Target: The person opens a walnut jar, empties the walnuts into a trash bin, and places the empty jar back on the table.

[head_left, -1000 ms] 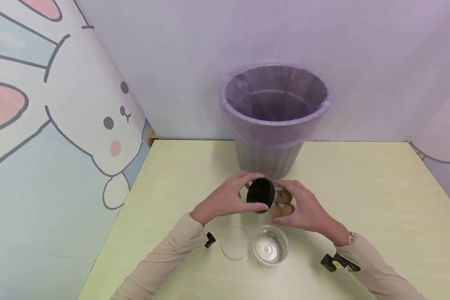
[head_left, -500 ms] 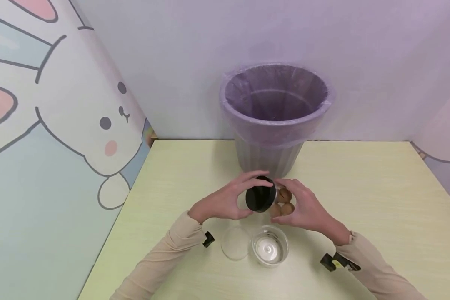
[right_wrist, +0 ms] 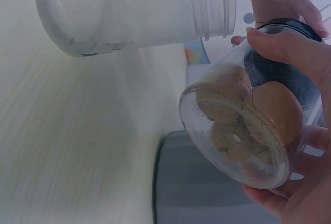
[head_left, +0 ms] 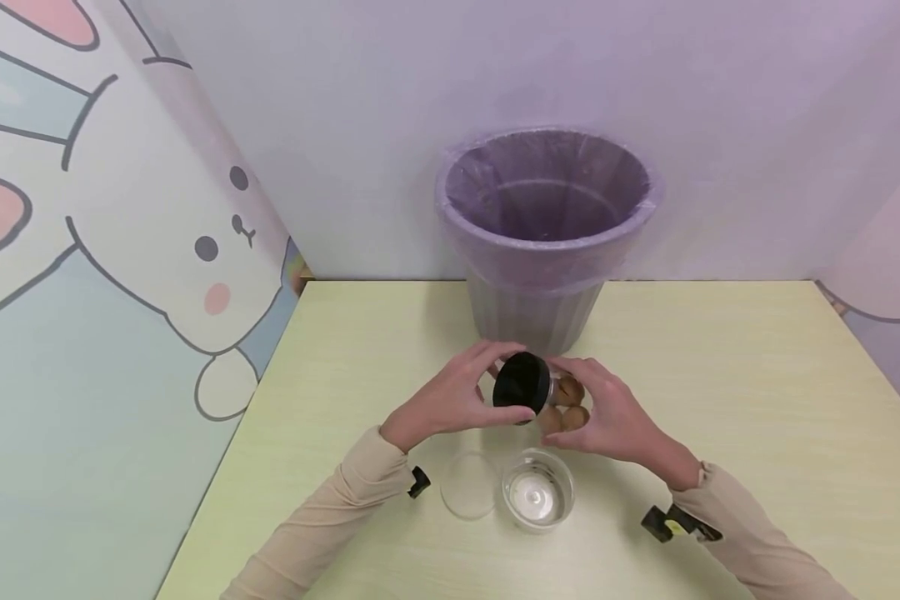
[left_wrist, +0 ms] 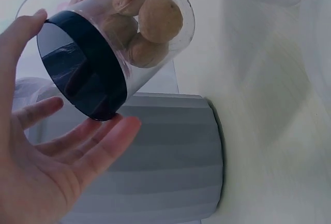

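Note:
A clear plastic jar (right_wrist: pixel 235 141) with several brown walnuts (left_wrist: pixel 160 18) inside is tilted above the table, its black lid (head_left: pixel 521 387) facing left. My left hand (head_left: pixel 453 398) grips the lid's rim between thumb and fingertips. Round the jar's clear body, near its base, my right hand (head_left: pixel 611 417) holds on with thumb and fingers. Below both hands, an open clear jar (head_left: pixel 537 493) stands upright on the table; its threaded mouth shows in the right wrist view. Left of it lies a thin clear disc (head_left: pixel 468 486), only faintly outlined.
Just beyond my hands stands a grey bin (head_left: pixel 536 312) with a purple liner (head_left: pixel 555 262) over its rim. The pale wooden table (head_left: pixel 720 375) runs back to a plain wall (head_left: pixel 330 150). On the left is a wall printed with a cartoon rabbit (head_left: pixel 157 183).
Half a second ago the left hand's fingers were turned farther over the lid, with the thumb lower. Now they have turned back to about their earlier grip. The right hand holds the jar still.

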Available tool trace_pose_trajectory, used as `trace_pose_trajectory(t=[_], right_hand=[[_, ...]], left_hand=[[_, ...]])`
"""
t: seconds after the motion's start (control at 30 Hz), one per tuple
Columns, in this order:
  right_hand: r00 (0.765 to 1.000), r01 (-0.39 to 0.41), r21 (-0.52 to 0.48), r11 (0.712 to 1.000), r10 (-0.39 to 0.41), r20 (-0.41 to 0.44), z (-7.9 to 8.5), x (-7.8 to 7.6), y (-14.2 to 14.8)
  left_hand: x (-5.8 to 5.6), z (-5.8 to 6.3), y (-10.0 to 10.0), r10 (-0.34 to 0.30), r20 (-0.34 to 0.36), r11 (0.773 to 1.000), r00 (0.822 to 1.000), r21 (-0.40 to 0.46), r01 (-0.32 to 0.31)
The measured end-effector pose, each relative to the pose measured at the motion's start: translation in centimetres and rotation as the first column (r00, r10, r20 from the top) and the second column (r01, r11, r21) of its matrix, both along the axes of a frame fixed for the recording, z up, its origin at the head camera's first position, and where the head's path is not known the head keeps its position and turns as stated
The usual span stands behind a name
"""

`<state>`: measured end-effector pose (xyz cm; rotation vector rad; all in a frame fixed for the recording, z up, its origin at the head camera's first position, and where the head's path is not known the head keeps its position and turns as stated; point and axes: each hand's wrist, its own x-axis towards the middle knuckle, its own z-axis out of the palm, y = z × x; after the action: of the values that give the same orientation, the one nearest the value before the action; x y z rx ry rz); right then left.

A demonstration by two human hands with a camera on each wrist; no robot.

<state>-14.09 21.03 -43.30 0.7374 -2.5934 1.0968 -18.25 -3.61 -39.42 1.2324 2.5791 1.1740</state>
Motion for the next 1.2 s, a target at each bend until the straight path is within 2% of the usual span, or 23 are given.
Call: trace_pose_trajectory(t=[0.07, 0.17, 0.27, 0.4, 0.5, 0.6, 0.77, 0.87, 0.93, 1.0, 1.07, 1.2], right_hand=[[1.000, -0.003, -0.002, 1.000, 0.003, 0.000, 0.0, 0.0, 0.0], [1.000, -0.006, -0.007, 1.000, 0.006, -0.002, 0.1, 0.0, 0.0], [1.000, -0.009, -0.003, 1.000, 0.009, -0.004, 0.2, 0.0, 0.0], [1.000, -0.015, 0.002, 1.000, 0.015, 0.003, 0.1, 0.0, -0.1], [1.000, -0.022, -0.005, 1.000, 0.022, 0.010, 0.1, 0.1, -0.1], [1.000, -0.025, -0.006, 1.000, 0.025, 0.011, 0.1, 0.1, -0.2], [1.000, -0.024, -0.011, 1.000, 0.024, 0.002, 0.1, 0.1, -0.2], [1.000, -0.028, -0.017, 0.999, 0.028, 0.002, 0.1, 0.1, -0.2], [1.000, -0.031, -0.019, 0.999, 0.031, 0.002, 0.1, 0.2, -0.2], [1.000, -0.030, -0.015, 0.999, 0.030, -0.003, 0.1, 0.2, -0.3], [1.000, -0.028, -0.012, 1.000, 0.028, -0.005, 0.1, 0.3, -0.3], [1.000, -0.025, -0.004, 1.000, 0.025, -0.005, 0.1, 0.3, -0.2]], left_hand=[[0.1, 0.1, 0.0, 0.011, -0.008, 1.000, 1.000, -0.013, -0.011], [0.1, 0.4, -0.2, -0.013, -0.034, 0.999, 0.999, -0.047, 0.011], [0.0, 0.7, -0.4, -0.090, -0.055, 0.994, 0.994, -0.067, 0.087], [0.0, 1.0, -0.5, -0.220, -0.058, 0.974, 0.974, -0.071, 0.216], [0.0, 1.1, -0.4, -0.252, -0.051, 0.966, 0.966, -0.072, 0.248], [0.1, 0.9, -0.4, -0.216, -0.051, 0.975, 0.975, -0.064, 0.212], [0.2, 0.6, -0.2, -0.082, -0.048, 0.995, 0.996, -0.057, 0.079], [0.4, 0.5, -0.1, -0.009, -0.039, 0.998, 0.999, -0.068, 0.006], [0.5, 0.6, -0.1, 0.005, -0.047, 0.997, 0.999, -0.082, -0.009], [0.5, 0.7, -0.2, -0.029, -0.053, 0.996, 0.998, -0.089, 0.024], [0.5, 0.8, -0.4, -0.096, -0.050, 0.992, 0.994, -0.083, 0.092], [0.4, 1.2, -0.6, -0.226, -0.033, 0.973, 0.974, -0.056, 0.224]])
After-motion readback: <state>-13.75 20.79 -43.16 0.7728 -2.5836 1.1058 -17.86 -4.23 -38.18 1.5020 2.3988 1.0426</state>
